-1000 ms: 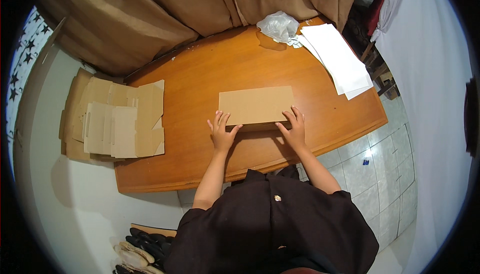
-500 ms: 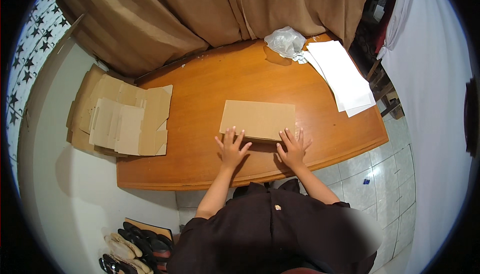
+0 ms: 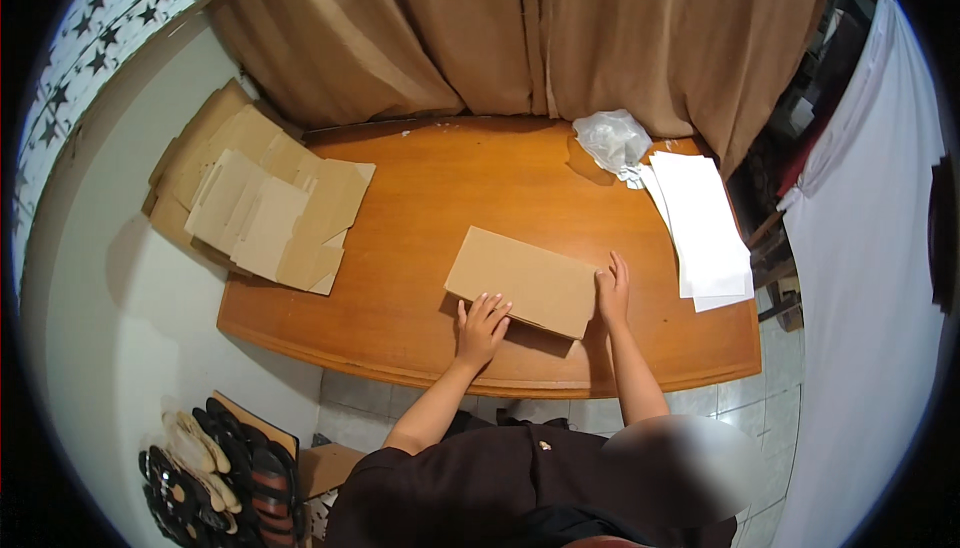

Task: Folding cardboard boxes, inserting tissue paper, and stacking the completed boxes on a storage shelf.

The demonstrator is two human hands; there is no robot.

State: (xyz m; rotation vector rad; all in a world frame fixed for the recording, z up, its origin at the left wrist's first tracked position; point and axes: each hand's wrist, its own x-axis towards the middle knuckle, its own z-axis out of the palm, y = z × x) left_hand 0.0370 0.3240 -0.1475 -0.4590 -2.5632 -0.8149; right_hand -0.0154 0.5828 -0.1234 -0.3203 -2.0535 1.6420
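Note:
A closed brown cardboard box [image 3: 525,276] lies flat on the wooden table [image 3: 410,238], its right end angled nearer to me. My left hand [image 3: 483,330] rests at the box's front long side, fingers spread over the top edge. At the right end, my right hand [image 3: 614,293] touches the short side, its thumb by the corner and its fingers stretched forward. Both hands are open, and neither wraps round the box. The box's underside is hidden.
Flattened cardboard [image 3: 270,203] is stacked at the table's left, against the wall. White paper sheets [image 3: 695,228] and a clear plastic bag [image 3: 612,140] lie at the right. A brown curtain [image 3: 420,38] hangs behind. Several shoes [image 3: 225,473] stand lower left.
My right hand has gone from the box's front edge to its right end. The box now sits more slanted in view, and the whole view has turned somewhat.

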